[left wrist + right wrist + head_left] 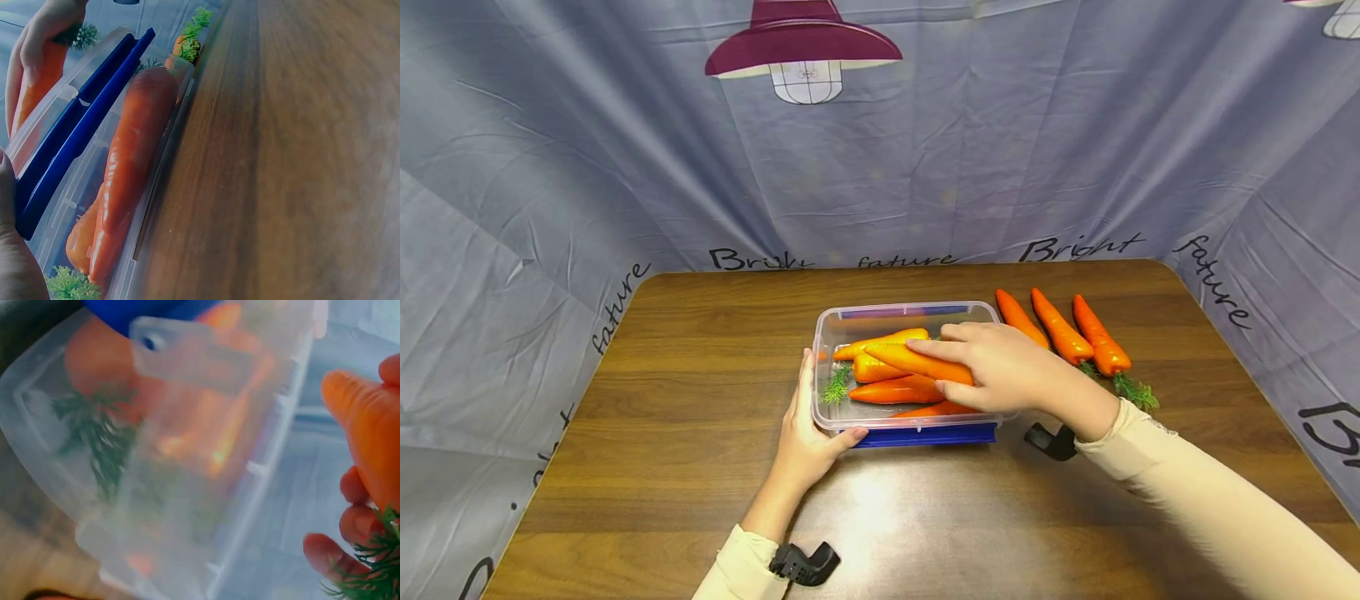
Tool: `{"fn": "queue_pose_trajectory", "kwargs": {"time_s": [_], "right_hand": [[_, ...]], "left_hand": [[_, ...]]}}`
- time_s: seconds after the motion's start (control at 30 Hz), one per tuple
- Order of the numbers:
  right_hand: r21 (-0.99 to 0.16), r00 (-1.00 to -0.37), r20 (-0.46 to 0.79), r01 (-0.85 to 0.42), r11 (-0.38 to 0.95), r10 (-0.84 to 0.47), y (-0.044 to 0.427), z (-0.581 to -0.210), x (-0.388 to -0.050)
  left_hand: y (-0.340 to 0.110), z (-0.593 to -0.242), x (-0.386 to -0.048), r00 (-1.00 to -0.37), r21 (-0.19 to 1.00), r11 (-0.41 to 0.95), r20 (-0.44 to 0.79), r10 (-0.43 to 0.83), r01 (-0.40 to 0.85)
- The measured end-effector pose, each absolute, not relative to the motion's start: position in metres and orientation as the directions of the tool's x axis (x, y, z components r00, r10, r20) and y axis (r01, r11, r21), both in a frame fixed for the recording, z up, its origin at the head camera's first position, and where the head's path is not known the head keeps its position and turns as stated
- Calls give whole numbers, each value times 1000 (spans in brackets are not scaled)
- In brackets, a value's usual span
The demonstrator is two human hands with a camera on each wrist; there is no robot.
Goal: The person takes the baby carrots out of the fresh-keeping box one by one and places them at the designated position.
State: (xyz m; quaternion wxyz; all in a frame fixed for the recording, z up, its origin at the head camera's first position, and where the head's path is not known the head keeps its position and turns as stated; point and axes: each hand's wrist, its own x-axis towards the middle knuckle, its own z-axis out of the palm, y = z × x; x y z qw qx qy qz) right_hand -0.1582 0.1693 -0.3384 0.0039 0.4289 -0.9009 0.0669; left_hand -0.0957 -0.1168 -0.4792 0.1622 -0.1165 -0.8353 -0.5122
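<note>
A clear plastic container (891, 423) with blue side latches stands on the table, several carrots inside it. My left hand (808, 442) holds its front left corner, thumb on the front rim and fingers along the left wall. Over the container my right hand (1000, 367) grips an orange carrot (917, 364) with green leaves, seen close in the right wrist view. Below that carrot lie a yellow-orange carrot (880, 369) and a redder carrot (898, 390). Through the wall, the left wrist view shows carrots (134, 144) stacked inside.
Three carrots lie on the wooden table (700, 400) right of the container, among them a middle carrot (1060, 327) and a right-hand carrot (1101, 335). A grey printed curtain (925, 192) hangs behind and at both sides of the table.
</note>
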Motion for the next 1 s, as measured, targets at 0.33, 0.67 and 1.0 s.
{"fn": "queue_pose_trajectory", "kwargs": {"time_s": [0.33, 0.67, 1.0], "right_hand": [[-138, -836, 164, -546, 827, -524, 224, -326, -155], [-125, -958, 82, -283, 951, -274, 276, -358, -182], [-107, -978, -124, -155, 982, -168, 289, -385, -205]], "left_hand": [[-116, -478, -95, -930, 827, 448, 366, 33, 341], [-119, -480, -94, -934, 822, 464, 357, 31, 329], [-118, -478, -94, -938, 826, 464, 345, 30, 319]]}}
